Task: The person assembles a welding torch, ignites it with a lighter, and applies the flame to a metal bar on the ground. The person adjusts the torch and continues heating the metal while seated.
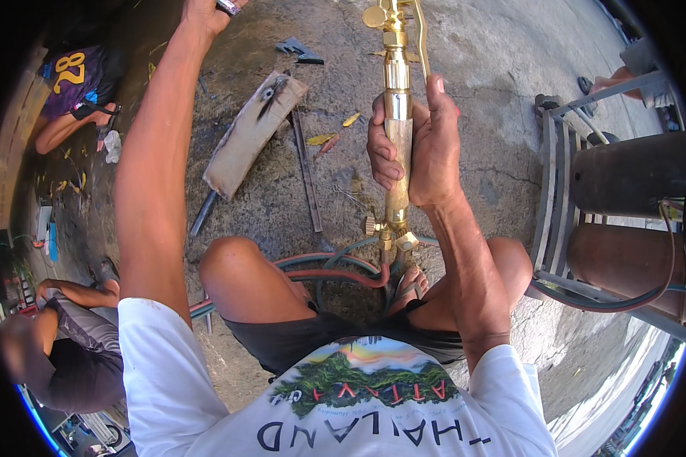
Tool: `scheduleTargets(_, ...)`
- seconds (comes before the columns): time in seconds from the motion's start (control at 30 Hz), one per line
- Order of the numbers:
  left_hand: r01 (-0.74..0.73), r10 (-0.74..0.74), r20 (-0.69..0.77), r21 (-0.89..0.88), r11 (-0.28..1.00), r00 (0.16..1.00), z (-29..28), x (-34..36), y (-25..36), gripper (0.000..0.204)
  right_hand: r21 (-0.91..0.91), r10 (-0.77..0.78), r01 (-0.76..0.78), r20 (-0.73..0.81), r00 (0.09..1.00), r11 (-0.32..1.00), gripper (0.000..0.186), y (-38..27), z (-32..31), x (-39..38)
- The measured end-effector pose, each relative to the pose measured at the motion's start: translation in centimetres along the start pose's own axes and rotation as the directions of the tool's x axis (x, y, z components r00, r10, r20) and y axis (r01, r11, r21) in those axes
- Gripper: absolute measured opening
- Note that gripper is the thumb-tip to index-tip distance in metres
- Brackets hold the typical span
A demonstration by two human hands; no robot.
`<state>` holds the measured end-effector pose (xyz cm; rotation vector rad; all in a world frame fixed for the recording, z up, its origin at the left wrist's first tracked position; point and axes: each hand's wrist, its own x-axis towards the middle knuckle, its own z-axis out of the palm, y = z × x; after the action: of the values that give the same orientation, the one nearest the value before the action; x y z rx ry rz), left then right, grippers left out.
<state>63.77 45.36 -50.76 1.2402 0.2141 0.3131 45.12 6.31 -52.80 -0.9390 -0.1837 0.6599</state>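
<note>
My right hand (pixel 427 145) is wrapped around the knurled handle of a brass cutting torch (pixel 397 72), its thumb up by the lever. The torch points away from me, and its head is cut off by the top edge. Red and blue-green hoses (pixel 335 276) join its lower end, beside the brass valve knobs. At the upper left my left arm reaches far forward. My left hand (pixel 209 11) is closed near the top edge, next to a small shiny object I cannot make out; most of its fingers are out of the picture.
On the concrete lie a scorched metal plate (pixel 253 141), a thin metal bar (pixel 306 179) and grey metal scraps (pixel 299 50). Two gas cylinders (pixel 625 175) rest in a metal rack (pixel 554 183) on the right. Two people (pixel 72 84) crouch or sit at left; another person is partly visible far right.
</note>
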Motion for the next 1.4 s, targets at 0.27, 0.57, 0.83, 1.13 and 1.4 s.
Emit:
scheduleTargets(0.27, 0.085, -0.446, 0.414, 0.649, 0.756, 0.794, 7.9, -21.4, -4.2, 0.048, -0.054, -0.143, 0.138, -0.125, 0.982, 0.989, 0.092, -1.2, -0.6, 0.8)
scheduleTargets(0.57, -0.416, -0.056, 0.691, 0.496, 0.762, 0.721, 11.7, -34.0, -6.3, 0.035, 0.301, -0.236, 0.201, 0.082, 0.968, 0.932, 0.093, -2.6, -3.2, 1.4)
scheduleTargets(0.83, -0.521, 0.114, 0.666, 0.452, 0.724, 0.737, 10.9, -35.0, -7.6, 0.034, 0.282, -0.173, 0.153, 0.047, 0.984, 0.947, 0.093, -2.0, -2.2, 1.7)
scheduleTargets(1.13, -0.389, 0.063, 0.584, 0.453, 0.802, 0.809, 10.9, -35.9, -8.2, 0.034, 0.217, -0.136, 0.141, -0.037, 0.990, 0.966, 0.090, -1.7, -1.1, 1.8)
scheduleTargets(1.4, -0.320, -0.071, 0.544, 0.588, 0.743, 0.836, 10.5, -35.8, -8.5, 0.038, 0.158, -0.136, 0.147, -0.078, 0.988, 0.976, 0.088, -1.2, -1.0, 1.8)
